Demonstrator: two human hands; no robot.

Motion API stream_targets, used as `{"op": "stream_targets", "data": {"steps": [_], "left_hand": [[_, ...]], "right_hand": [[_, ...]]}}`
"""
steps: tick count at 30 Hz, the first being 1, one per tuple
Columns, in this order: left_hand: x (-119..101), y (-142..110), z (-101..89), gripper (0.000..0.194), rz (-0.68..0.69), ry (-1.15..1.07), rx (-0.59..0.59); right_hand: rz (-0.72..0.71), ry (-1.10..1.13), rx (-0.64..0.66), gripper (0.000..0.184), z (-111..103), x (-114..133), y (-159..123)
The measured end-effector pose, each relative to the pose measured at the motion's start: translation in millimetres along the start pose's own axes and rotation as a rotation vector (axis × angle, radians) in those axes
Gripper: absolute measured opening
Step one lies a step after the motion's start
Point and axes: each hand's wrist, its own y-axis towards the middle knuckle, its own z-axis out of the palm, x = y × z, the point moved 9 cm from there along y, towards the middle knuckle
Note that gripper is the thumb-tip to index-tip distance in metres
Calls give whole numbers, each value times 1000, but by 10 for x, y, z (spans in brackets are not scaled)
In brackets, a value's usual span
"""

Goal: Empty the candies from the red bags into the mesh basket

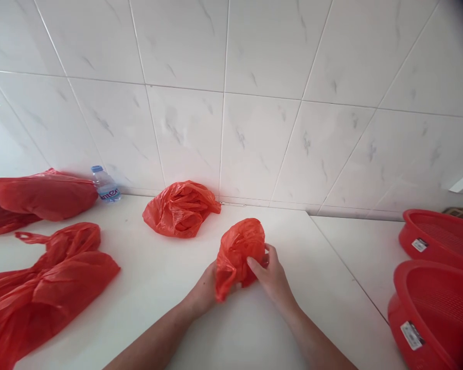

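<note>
A crumpled red plastic bag [241, 246] is held between my two hands over the middle of the white counter [177, 277]. On its left side my left hand [206, 290] grips it, with most of the fingers hidden behind the plastic. My right hand [272, 272] pinches the right side, thumb across the front and fingers behind. Whether anything is inside the bag cannot be made out. Just behind and to the left, a second bunched red plastic bag [181, 209] lies against the wall.
Filled red bags [46, 195] lie at the back left, and a knotted one [50, 293] sits nearer. A water bottle [106, 185] leans by the tiled wall [262, 144]. Two red plastic baskets, one behind [412, 241] and one in front [403, 303], stand on the right.
</note>
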Motion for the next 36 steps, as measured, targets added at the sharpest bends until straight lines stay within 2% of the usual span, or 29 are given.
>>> {"op": "stream_targets", "data": {"steps": [2, 3, 5, 9, 12, 15, 17, 20, 22, 24, 25, 27, 29, 31, 32, 34, 36], "left_hand": [[-7, -15, 83, 53, 19, 24, 43], [9, -7, 72, 55, 15, 16, 31], [78, 29, -79, 46, -13, -45, -85], [206, 104, -537, 24, -43, -147, -327], [197, 151, -767, 24, -16, -193, -382], [170, 166, -846, 25, -11, -210, -391], [140, 163, -821, 25, -3, -206, -376], [69, 152, -719, 25, 26, -196, -337], [11, 144, -630, 23, 46, -190, -305], [-46, 134, -531, 22, 61, -187, -270], [-73, 130, -474, 21, 68, -185, -243], [-118, 118, -346, 19, 80, -181, -173], [-135, 100, -222, 17, 79, -182, -97], [-108, 78, -132, 18, 44, -206, -41], [-83, 69, -112, 19, 16, -227, -32], [-44, 60, -147, 14, -26, -269, -69], [-45, 70, -269, 9, -28, -287, -156]], "right_hand": [[-25, -15, 49, 17, 66, 14, -23], [-29, -13, 68, 12, 88, 18, -35], [3, 49, 75, 16, 91, -11, -46], [171, 322, 65, 27, 13, -192, 18], [215, 411, 56, 24, -95, -289, 120], [223, 440, 18, 14, -212, -360, 211], [226, 426, -40, 13, -302, -389, 243], [216, 370, -217, 18, -520, -334, 200], [138, 289, -360, 22, -687, -137, 83], [-62, 145, -416, 21, -740, 247, -82], [-201, 59, -370, 17, -668, 482, -170], [-468, -37, -171, 13, -363, 871, -364], [-618, -80, 21, 16, -39, 1033, -512], [-621, -141, 119, 19, 170, 967, -500], [-583, -204, 119, 21, 208, 872, -433], [-482, -416, 33, 20, 135, 642, -238], [-373, -675, -116, 18, -106, 449, -45]]}}
